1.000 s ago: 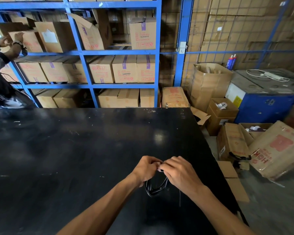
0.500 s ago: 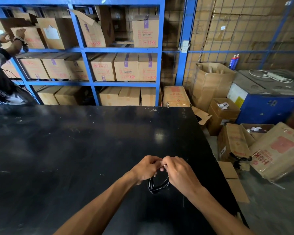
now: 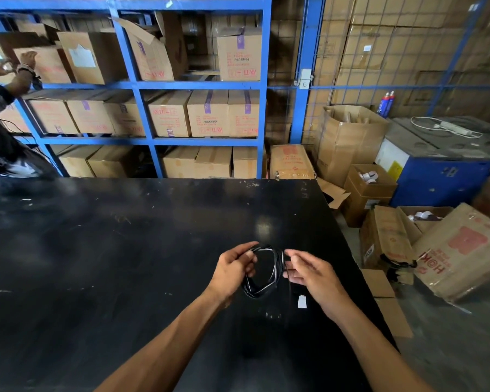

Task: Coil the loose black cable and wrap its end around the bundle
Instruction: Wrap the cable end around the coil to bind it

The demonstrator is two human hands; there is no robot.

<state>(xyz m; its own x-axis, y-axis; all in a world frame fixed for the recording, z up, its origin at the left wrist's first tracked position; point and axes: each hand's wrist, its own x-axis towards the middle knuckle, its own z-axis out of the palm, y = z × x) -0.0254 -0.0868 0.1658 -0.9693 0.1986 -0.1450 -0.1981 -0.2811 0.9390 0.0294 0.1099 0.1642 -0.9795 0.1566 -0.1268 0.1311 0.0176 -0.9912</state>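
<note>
The black cable (image 3: 262, 274) looks like smooth, glossy plastic, catching pale highlights along its loops. Beneath it the black table (image 3: 111, 264) has a semi-gloss painted face, scuffed and flecked with light scratches, with a soft glare spot at 12 o'clock from the cable. A small matt white paper scrap (image 3: 302, 301) lies at the cable's 4 o'clock. Beyond, the shelving (image 3: 142, 114) is blue painted metal, holding matt brown cardboard boxes (image 3: 207, 113) with purple tape strips.

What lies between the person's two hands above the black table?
In the head view, the coiled black cable hangs between the left hand and right hand, over the black table.
</note>
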